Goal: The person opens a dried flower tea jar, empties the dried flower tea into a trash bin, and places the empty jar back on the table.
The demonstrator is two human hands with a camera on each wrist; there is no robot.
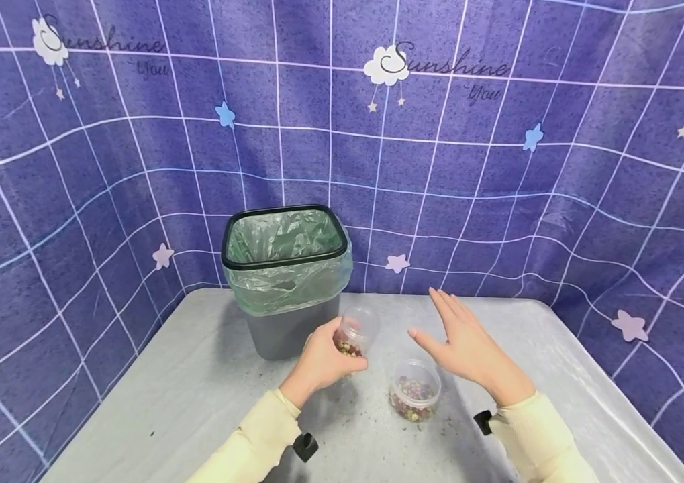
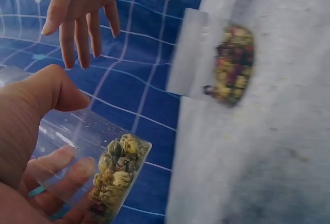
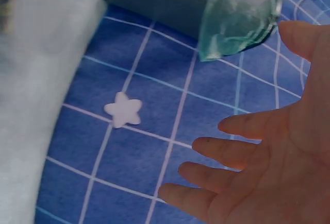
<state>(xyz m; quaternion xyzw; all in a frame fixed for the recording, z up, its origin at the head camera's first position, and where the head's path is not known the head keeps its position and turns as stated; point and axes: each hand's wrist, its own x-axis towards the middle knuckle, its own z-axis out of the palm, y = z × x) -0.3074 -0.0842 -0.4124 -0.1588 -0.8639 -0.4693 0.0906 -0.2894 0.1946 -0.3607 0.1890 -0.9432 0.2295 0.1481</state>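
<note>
My left hand grips a clear plastic jar above the table, beside the bin. Dried flower buds, mostly yellow with a few dark ones, lie at the jar's bottom, seen through its side in the left wrist view. No lid shows on this jar. My right hand is raised to the right, its fingers spread and nothing in them; the right wrist view shows the bare palm. Below and between the hands stands a second clear jar, with yellow and dark red dried flowers in its lower part.
A grey bin with a black rim and a green plastic liner stands at the back left. Small crumbs dot the pale table cover. A purple-blue gridded curtain hangs behind and along both sides.
</note>
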